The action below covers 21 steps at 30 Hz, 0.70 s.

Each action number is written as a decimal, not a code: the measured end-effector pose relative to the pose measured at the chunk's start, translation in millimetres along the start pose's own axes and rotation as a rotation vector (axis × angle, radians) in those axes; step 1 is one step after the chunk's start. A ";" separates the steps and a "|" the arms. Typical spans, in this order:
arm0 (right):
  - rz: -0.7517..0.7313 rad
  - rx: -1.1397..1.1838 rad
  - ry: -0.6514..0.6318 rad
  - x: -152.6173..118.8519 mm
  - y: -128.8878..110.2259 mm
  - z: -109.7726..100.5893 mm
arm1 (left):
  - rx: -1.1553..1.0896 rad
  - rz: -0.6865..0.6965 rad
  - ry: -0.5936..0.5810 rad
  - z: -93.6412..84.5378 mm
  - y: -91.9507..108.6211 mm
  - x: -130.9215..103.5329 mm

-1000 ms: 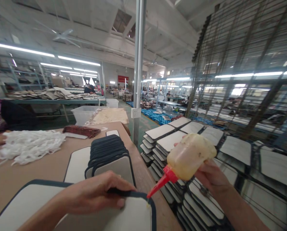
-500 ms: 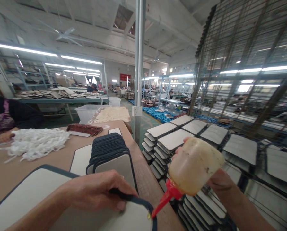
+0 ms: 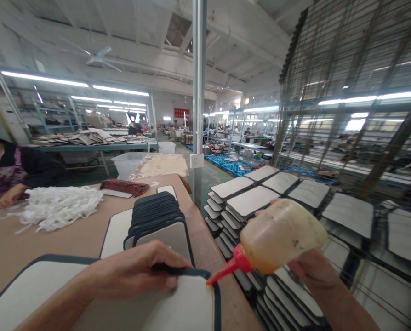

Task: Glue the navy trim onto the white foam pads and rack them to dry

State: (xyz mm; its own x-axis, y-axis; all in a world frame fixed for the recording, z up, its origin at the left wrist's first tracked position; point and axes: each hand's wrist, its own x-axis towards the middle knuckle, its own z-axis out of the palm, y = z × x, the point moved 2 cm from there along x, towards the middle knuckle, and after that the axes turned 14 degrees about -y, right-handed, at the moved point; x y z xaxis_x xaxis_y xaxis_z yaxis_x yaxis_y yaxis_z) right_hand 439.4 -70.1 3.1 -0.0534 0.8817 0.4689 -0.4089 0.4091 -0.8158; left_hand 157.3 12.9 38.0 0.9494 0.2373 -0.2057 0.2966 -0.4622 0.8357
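Note:
My left hand point(image 3: 139, 271) grips the dark edging of a white panel point(image 3: 178, 299) with rounded corners, thumb on the white face. My right hand point(image 3: 305, 264) is wrapped round a translucent squeeze bottle point(image 3: 281, 234) holding some yellowish glue. The bottle is tilted, and its red nozzle point(image 3: 226, 270) points down to the left. The nozzle's tip meets the panel's right corner, at the seam between white face and dark edging. Another white panel with dark edging point(image 3: 47, 280) lies under my left forearm.
Beyond my left hand stands a stack of dark-edged panels point(image 3: 155, 211) on the brown table point(image 3: 5, 239). White cord point(image 3: 60, 207) lies heaped at left, by a co-worker's hand point(image 3: 12, 195). Racks of panels point(image 3: 233, 186) and a wire rack point(image 3: 316, 115) stand at right.
The bottle has tipped flatter, and its nozzle tip has moved left and up along the panel's corner. My left hand keeps its grip, and the view has shifted slightly.

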 end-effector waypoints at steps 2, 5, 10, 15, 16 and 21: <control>-0.011 -0.025 0.012 -2.0 2.2 -3.0 | 0.052 -0.041 -0.051 2.2 1.8 2.1; 0.040 -0.029 0.023 -6.0 5.9 -6.6 | 0.060 -0.065 -0.027 4.3 2.2 3.7; 0.020 0.005 0.021 -9.4 8.4 -7.8 | -0.010 -0.099 0.000 7.5 -2.4 1.3; -0.013 0.019 0.078 -14.1 14.0 -13.1 | -0.090 -0.090 -0.008 6.4 -12.0 -2.9; 0.003 0.016 0.083 -16.2 15.9 -14.6 | -0.101 -0.096 -0.002 6.1 -15.4 -3.6; 0.067 -0.035 0.104 -25.8 25.2 -20.8 | -0.171 -0.058 0.011 5.9 -27.3 -3.7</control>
State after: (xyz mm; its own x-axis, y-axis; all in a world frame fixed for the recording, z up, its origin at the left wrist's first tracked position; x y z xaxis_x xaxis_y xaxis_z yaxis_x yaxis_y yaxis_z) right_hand 449.3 -77.6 -36.6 0.0163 0.9261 0.3768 -0.3754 0.3550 -0.8562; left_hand 146.2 19.6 13.0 0.9297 0.2689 -0.2518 0.3284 -0.2954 0.8971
